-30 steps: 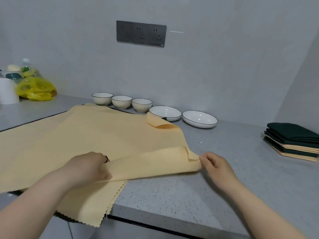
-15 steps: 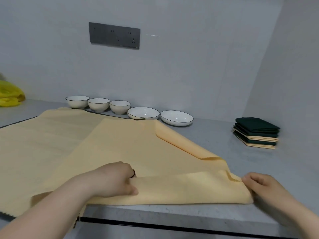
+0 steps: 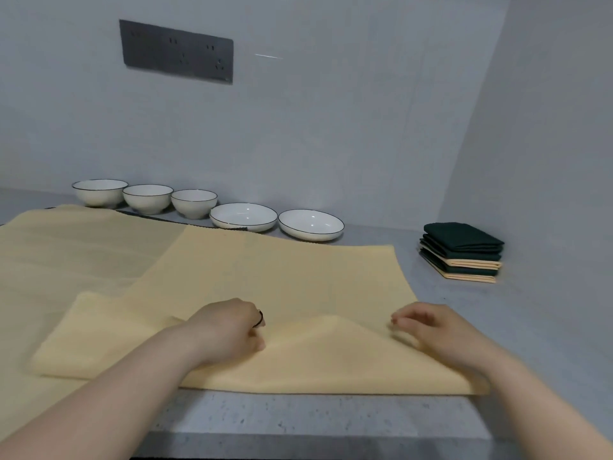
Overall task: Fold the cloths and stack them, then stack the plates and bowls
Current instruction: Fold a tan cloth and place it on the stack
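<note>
Left hand (image 3: 229,330) and right hand (image 3: 434,330) each pinch, grip closed, a fold of yellow cloth (image 3: 282,277) on the desk (image 3: 298,423); likely limp, light, best held at corners.

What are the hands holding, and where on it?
Both the left hand and right hand pinch the pale yellow cloth near its front edge.

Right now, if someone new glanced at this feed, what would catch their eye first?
The yellow cloth dominates, lying across the near counter, its front edge tented between the left hand and right hand, which both pinch it. Behind it, a row of bowls and two plates lines the back wall. A stack of folded cloths, green and yellow, sits at the far right.
</note>
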Demonstrator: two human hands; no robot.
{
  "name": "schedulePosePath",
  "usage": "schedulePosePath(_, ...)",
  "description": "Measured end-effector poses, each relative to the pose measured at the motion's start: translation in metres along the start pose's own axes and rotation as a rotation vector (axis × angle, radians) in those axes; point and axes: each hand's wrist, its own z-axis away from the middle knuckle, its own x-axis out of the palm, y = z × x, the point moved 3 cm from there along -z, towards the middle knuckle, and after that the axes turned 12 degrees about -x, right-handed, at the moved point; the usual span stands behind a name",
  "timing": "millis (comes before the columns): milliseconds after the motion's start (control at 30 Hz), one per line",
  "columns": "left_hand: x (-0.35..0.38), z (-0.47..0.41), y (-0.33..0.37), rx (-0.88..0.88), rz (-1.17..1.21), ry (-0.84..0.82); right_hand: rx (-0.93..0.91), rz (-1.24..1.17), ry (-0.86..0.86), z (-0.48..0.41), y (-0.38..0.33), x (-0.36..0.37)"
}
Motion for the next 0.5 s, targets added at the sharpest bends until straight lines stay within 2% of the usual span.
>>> schedulePosePath(200, 0.003, -0.019, 0.0, 0.016, 0.027, 0.125, -0.054, 0.099, -0.17, -0.035, -0.01, 0.034)
schedulePosePath(367, 0.008, -0.036, -0.006, 0.023, 0.135, 0.103, -0.143, 0.083, -0.183, -0.047, -0.017, 0.052)
schedulePosePath(500, 0.007, -0.043, -0.011, 0.005, 0.133, 0.099, -0.18, 0.052, -0.219, -0.052, -0.023, 0.062)
